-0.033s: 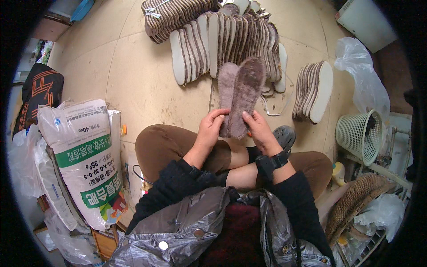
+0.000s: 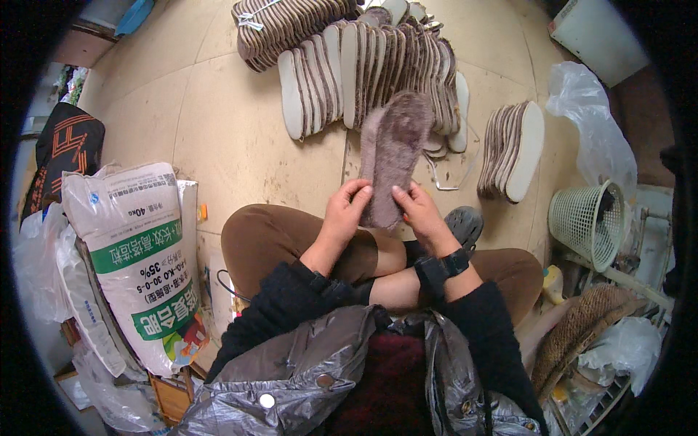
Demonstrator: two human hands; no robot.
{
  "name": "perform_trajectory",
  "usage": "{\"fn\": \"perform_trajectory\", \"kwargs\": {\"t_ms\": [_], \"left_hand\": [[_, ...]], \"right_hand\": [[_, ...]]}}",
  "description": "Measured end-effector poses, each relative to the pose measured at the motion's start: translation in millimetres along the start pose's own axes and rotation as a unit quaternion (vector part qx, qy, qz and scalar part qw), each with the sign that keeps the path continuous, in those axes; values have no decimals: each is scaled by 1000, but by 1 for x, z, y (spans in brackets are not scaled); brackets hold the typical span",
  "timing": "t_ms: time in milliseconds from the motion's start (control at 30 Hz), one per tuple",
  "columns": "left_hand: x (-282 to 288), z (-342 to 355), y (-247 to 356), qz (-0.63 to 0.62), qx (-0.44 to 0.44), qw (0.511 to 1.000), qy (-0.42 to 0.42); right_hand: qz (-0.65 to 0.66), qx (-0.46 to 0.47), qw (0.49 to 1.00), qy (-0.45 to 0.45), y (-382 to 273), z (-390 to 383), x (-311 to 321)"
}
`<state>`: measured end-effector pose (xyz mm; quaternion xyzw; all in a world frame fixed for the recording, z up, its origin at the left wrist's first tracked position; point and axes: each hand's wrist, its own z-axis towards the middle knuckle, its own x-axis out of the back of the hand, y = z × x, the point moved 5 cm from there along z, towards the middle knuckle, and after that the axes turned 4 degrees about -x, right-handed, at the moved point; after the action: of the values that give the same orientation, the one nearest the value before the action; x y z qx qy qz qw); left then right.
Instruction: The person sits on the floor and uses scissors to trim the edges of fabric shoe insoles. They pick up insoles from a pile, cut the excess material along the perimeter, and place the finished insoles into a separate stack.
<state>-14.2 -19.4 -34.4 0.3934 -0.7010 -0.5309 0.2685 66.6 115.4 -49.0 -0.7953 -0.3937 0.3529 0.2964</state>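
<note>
Two fuzzy brown insoles are held up over my crossed legs, one largely overlapping the other. The front insole leans to the right, and the edge of the rear insole shows along its left side. My left hand is closed on the left edge of the pair near the narrower lower end. On the opposite edge, my right hand grips with its thumb on the furry face. The fingers behind the insoles are hidden. Beyond them stands a long row of insoles with pale undersides.
A tied bundle of insoles lies at the far left of the row. A smaller stack stands to the right. Farther right are a plastic bag and a pale green basket. A printed sack stands at my left.
The two insoles have moved from a spread V to nearly stacked, the rear one now mostly covered. My hands have drawn slightly closer together.
</note>
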Motion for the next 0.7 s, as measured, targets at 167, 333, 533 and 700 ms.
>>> {"fn": "perform_trajectory", "kwargs": {"t_ms": [167, 333, 533, 700], "left_hand": [[-7, 1, 10, 103, -66, 991, -54], [-21, -2, 23, 174, -137, 964, -146], [-33, -9, 26, 193, -130, 948, -217], [-35, -10, 24, 201, -100, 944, -243]], "right_hand": [[-222, 149, 962, 62, -7, -2, -4], [-166, 204, 952, 159, -33, -6, 16], [19, 236, 952, 194, -74, -9, 59], [125, 230, 947, 187, -86, -13, 74]]}}
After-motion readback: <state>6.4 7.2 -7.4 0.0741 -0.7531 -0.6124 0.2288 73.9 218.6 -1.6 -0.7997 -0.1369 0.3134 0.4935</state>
